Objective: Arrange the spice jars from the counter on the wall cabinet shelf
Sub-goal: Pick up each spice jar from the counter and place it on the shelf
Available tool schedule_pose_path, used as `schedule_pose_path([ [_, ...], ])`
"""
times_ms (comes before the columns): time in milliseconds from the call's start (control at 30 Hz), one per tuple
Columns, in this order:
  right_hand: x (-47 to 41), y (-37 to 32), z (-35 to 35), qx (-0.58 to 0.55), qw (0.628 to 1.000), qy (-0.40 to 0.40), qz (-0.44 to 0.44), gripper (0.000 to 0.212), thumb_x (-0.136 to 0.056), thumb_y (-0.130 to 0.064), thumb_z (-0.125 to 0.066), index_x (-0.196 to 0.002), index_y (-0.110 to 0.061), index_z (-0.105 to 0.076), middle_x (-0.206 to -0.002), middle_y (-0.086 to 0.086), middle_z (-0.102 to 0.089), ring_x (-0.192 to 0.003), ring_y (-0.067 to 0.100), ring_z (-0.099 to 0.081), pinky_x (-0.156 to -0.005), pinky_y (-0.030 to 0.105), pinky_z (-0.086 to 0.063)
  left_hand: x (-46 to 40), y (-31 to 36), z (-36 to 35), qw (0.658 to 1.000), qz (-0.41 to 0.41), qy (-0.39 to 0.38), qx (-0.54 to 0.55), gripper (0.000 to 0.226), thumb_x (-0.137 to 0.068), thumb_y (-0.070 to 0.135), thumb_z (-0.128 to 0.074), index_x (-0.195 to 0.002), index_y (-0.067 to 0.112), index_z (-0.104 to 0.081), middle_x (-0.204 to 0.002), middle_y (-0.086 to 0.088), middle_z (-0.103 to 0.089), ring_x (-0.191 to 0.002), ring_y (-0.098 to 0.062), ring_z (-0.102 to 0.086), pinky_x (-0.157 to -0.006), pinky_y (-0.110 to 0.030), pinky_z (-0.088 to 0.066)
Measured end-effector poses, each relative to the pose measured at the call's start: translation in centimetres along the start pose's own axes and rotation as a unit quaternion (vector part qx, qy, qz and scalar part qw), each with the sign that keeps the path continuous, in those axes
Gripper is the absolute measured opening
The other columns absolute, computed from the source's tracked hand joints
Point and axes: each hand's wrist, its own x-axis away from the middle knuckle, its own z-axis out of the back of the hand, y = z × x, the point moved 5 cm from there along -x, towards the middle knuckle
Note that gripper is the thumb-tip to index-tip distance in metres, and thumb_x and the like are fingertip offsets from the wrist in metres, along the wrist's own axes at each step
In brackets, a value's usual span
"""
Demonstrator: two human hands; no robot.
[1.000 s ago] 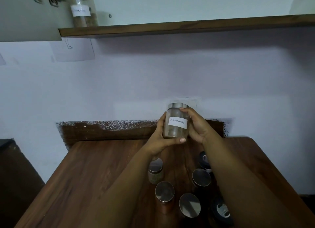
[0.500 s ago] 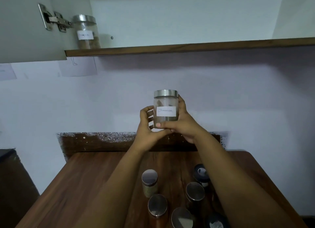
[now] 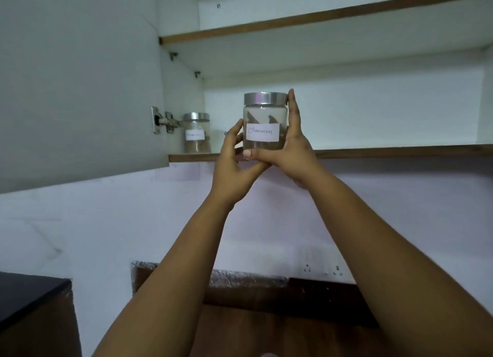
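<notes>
Holding cinnamon jar (image 3: 265,121) mid-frame, left hand (image 3: 234,159) and right hand (image 3: 289,146) both wrapped round it, level with shelf edge (image 3: 373,151). One jar (image 3: 197,132) shelved centre-left. Cinnamon not yet set down; counter jars out of view.

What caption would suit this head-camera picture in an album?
Both hands, left hand and right hand, lift a cinnamon jar toward the cabinet shelf beside another jar.

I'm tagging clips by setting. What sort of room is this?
Most likely a home kitchen: an open wall cabinet with shelves, labelled spice jars, one shelved and a cinnamon jar held by both hands, above a wooden counter.
</notes>
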Motion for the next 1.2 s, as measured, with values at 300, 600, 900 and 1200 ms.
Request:
schedule_pose_path([
  [300, -9.6, 3.7, -4.2, 0.143, 0.982, -0.087, -0.087, 0.147, -0.066, -0.023, -0.09, -0.146, -0.035, 0.032, -0.136, 0.005, -0.057, -0.12, 0.024, -0.057, -0.099, 0.032, -0.044, -8.0, -7.0, 4.9, 0.919, 0.059, -0.043, -0.387, 0.099, -0.074, 0.069, -0.066, -0.151, 0.024, -0.025, -0.147, -0.002, -0.045, -0.138, -0.031, -0.03, -0.112, -0.047, -0.03],
  [600, -15.5, 9.2, -8.1, 0.269, 0.923, -0.112, -0.251, 0.144, -0.067, -0.034, -0.088, -0.148, -0.017, 0.03, -0.149, 0.015, -0.039, -0.133, 0.035, -0.042, -0.112, 0.044, -0.033, -6.7, -14.7, 8.3, 0.856, -0.146, 0.141, -0.475, 0.058, -0.093, 0.065, -0.034, -0.084, 0.012, -0.054, -0.082, -0.003, -0.048, -0.077, -0.021, -0.043, -0.08, -0.038, -0.04],
  [900, -18.7, 12.0, -12.1, 0.281, 0.923, -0.145, -0.218, 0.143, -0.062, -0.039, -0.09, -0.152, -0.015, 0.018, -0.148, 0.013, -0.04, -0.133, 0.033, -0.042, -0.112, 0.043, -0.034, -7.0, -16.2, 7.9, 0.839, -0.219, 0.212, -0.451, 0.057, -0.093, 0.064, -0.034, -0.08, 0.013, -0.056, -0.078, -0.004, -0.052, -0.076, -0.021, -0.045, -0.077, -0.034, -0.035],
  [1200, -18.1, 11.5, -12.1, 0.32, 0.913, -0.14, -0.211, 0.144, -0.069, -0.046, -0.084, -0.147, -0.011, 0.031, -0.153, 0.017, -0.035, -0.135, 0.034, -0.041, -0.112, 0.039, -0.033, -6.8, -16.1, 7.8, 0.847, -0.207, 0.212, -0.442, 0.058, -0.093, 0.063, -0.034, -0.081, 0.012, -0.058, -0.08, -0.004, -0.053, -0.079, -0.021, -0.047, -0.083, -0.037, -0.04],
])
